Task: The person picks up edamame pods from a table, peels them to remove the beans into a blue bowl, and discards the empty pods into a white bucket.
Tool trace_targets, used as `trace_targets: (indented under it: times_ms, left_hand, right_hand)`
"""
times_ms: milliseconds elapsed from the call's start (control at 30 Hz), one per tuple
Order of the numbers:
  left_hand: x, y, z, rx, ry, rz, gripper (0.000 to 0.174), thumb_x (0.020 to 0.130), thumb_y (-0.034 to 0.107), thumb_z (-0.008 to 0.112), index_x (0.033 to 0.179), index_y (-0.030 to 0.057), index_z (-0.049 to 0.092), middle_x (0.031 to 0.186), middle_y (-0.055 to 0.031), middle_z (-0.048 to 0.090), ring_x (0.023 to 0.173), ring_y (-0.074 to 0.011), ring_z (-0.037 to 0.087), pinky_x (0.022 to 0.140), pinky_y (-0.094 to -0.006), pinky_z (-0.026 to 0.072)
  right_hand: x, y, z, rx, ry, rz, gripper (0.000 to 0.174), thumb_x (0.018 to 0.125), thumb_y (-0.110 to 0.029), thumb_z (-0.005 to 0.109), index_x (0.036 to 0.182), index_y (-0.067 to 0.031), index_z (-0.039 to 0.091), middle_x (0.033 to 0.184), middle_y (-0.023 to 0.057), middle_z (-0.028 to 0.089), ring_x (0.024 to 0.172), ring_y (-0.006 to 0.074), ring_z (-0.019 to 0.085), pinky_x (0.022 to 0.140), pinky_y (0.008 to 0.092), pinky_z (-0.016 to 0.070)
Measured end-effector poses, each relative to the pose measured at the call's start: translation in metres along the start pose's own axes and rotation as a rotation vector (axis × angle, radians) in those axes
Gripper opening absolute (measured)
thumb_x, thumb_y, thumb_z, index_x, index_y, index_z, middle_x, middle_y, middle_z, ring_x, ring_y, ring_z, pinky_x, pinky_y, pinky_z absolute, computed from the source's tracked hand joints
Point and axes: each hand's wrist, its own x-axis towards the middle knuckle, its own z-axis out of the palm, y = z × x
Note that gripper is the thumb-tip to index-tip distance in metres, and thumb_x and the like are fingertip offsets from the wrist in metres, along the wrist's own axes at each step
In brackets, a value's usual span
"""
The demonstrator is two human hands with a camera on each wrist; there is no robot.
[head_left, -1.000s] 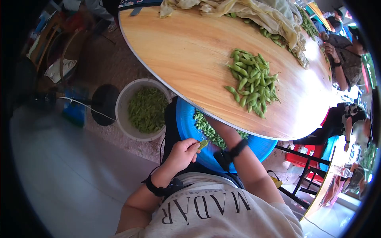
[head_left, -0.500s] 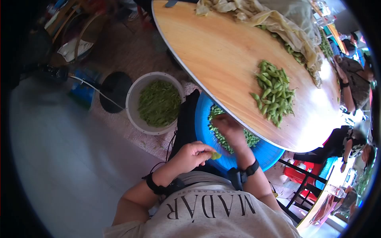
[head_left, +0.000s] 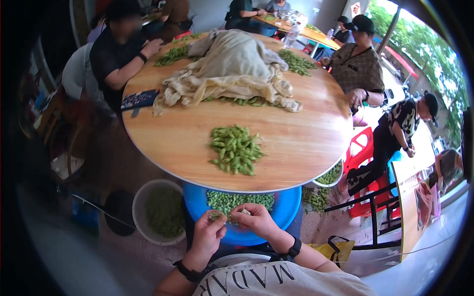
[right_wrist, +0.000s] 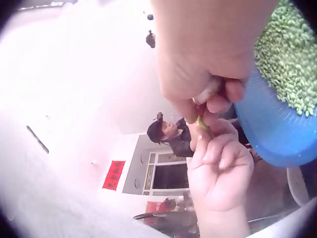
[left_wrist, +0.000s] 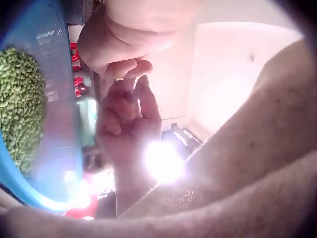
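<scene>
In the head view my left hand (head_left: 208, 231) pinches a green edamame pod (head_left: 216, 215) between thumb and fingers, above the near side of a blue basin (head_left: 292, 217). My right hand (head_left: 257, 222) is right beside it with curled fingers, a pale bit showing at its fingertips. In the right wrist view the fingertips of both hands meet around the small pod (right_wrist: 202, 123), which they mostly cover. Shelled green beans (head_left: 239, 200) lie in the basin, partly under the table edge.
A round wooden table (head_left: 163, 143) overhangs the basin. On it are a pile of pods (head_left: 236, 150) and a cloth-covered heap (head_left: 232, 64). A white bucket (head_left: 139, 217) of green pods or hulls stands left. Several people sit around; red chairs (head_left: 359, 148) are at right.
My right hand has come up from the beans in the basin to the left hand and its pod. The head view has swung to show the whole table.
</scene>
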Motion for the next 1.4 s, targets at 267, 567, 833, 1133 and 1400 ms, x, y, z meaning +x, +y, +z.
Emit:
trace_targets:
  times_ms: [267, 567, 833, 1133, 1400]
  left_hand:
    - [0.008, -0.017, 0.047, 0.934, -0.187, 0.426, 0.021, 0.074, 0.006, 0.066, 0.092, 0.0022, 0.056, 0.076, -0.0090, 0.060, 0.056, -0.0195, 0.057, 0.048, -0.0266, 0.0435]
    - [0.010, -0.017, 0.067, 1.323, -0.232, 0.590, 0.014, 0.067, 0.006, 0.069, 0.078, 0.0017, 0.061, 0.071, -0.0116, 0.061, 0.062, -0.0248, 0.060, 0.054, -0.0316, 0.0464]
    - [0.018, -0.016, 0.064, 1.365, -0.274, 0.539, 0.014, 0.066, 0.004, 0.070, 0.076, 0.0011, 0.060, 0.070, -0.0123, 0.061, 0.061, -0.0246, 0.061, 0.053, -0.0303, 0.0469]
    - [0.029, -0.029, 0.056, 1.365, -0.263, 0.650, 0.014, 0.066, 0.003, 0.069, 0.076, -0.0002, 0.059, 0.067, -0.0142, 0.060, 0.058, -0.0233, 0.060, 0.052, -0.0298, 0.0461]
    - [0.032, -0.039, 0.041, 0.969, -0.132, 0.188, 0.009, 0.075, 0.004, 0.065, 0.077, -0.0016, 0.058, 0.065, -0.0073, 0.060, 0.051, -0.0132, 0.054, 0.047, -0.0240, 0.0420]
  right_hand:
    - [-0.029, -0.011, -0.045, -0.013, 0.088, -0.044, 0.016, 0.080, -0.016, 0.063, 0.085, -0.0015, 0.061, 0.065, -0.0008, 0.056, 0.054, 0.0042, 0.047, 0.047, 0.0181, 0.0361]
    - [-0.028, 0.007, -0.070, 0.010, -0.018, -0.035, 0.021, 0.084, -0.024, 0.057, 0.084, -0.0041, 0.062, 0.062, -0.0027, 0.053, 0.052, 0.0039, 0.044, 0.045, 0.0185, 0.0339]
    - [-0.020, 0.010, -0.076, 0.039, -0.117, 0.024, 0.018, 0.082, -0.018, 0.054, 0.086, -0.0031, 0.062, 0.071, 0.0006, 0.061, 0.051, 0.0048, 0.046, 0.046, 0.0182, 0.0372]
    - [-0.013, 0.010, -0.072, 0.183, -0.007, 0.083, 0.013, 0.078, -0.015, 0.055, 0.077, -0.0022, 0.059, 0.062, 0.0026, 0.057, 0.046, 0.0057, 0.044, 0.041, 0.0186, 0.0332]
    - [-0.003, 0.043, -0.073, 0.428, -0.031, 0.107, 0.010, 0.075, -0.012, 0.057, 0.078, -0.0023, 0.059, 0.061, 0.0019, 0.055, 0.047, 0.0063, 0.044, 0.043, 0.0193, 0.0329]
